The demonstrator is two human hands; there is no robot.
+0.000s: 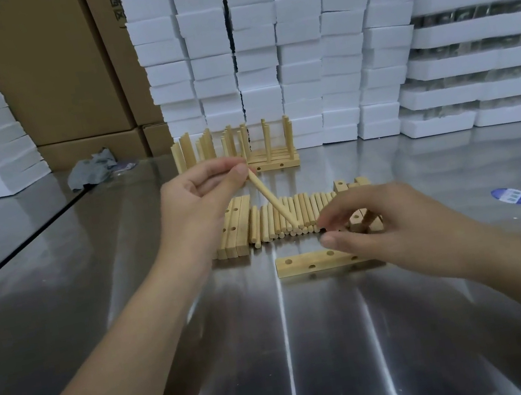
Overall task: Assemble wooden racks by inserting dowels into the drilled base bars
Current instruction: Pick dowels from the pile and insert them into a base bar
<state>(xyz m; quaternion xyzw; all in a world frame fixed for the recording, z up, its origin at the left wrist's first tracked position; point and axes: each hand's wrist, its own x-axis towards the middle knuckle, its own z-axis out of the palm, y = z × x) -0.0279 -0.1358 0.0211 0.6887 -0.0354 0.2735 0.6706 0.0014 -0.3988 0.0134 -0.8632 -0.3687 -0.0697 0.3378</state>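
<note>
while the left hand (203, 197) pinches the upper end of one dowel (273, 200), a stack of drilled base bars (235, 228) lies under it on the steel table (313, 344). the dowel slants down onto the row of loose dowels (303, 214). nearer, a single base bar (312, 262) lies flat (holes up). the right hand (397, 229) hovers above its right end, fingers loosely curled and blurred; whether they hold anything, i cannot tell.

Shiny steel table (316, 361); white foam blocks (259, 40) stacked behind; cardboard boxes (56, 76) left.
</note>
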